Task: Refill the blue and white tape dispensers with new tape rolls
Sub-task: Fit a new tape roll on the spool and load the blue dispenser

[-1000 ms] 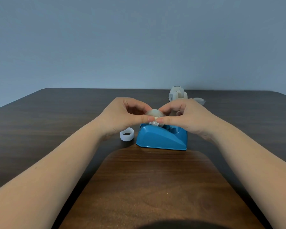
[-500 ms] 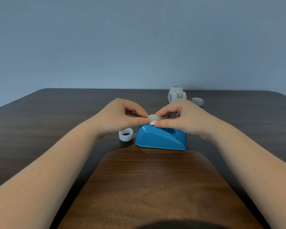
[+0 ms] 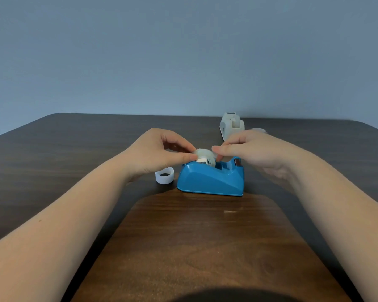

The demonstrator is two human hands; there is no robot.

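The blue tape dispenser (image 3: 207,182) stands mid-table, its metal cutter at its right end. A clear tape roll (image 3: 204,156) on a white hub sits in the dispenser's cradle. My left hand (image 3: 159,153) pinches the roll's left side between thumb and fingers. My right hand (image 3: 253,151) touches the roll's right top with its fingertips. The white tape dispenser (image 3: 230,126) stands farther back, right of centre, with another clear roll (image 3: 259,130) beside it, mostly hidden behind my right hand.
An empty white tape core (image 3: 164,175) stands on the table just left of the blue dispenser. A lighter wooden board (image 3: 205,240) lies in front of the dispenser. The dark wooden table (image 3: 63,149) stretches to a plain grey-blue wall.
Both hands have brought the roll down from above the blue dispenser into its cradle. My right hand has shifted right, uncovering the cutter end.
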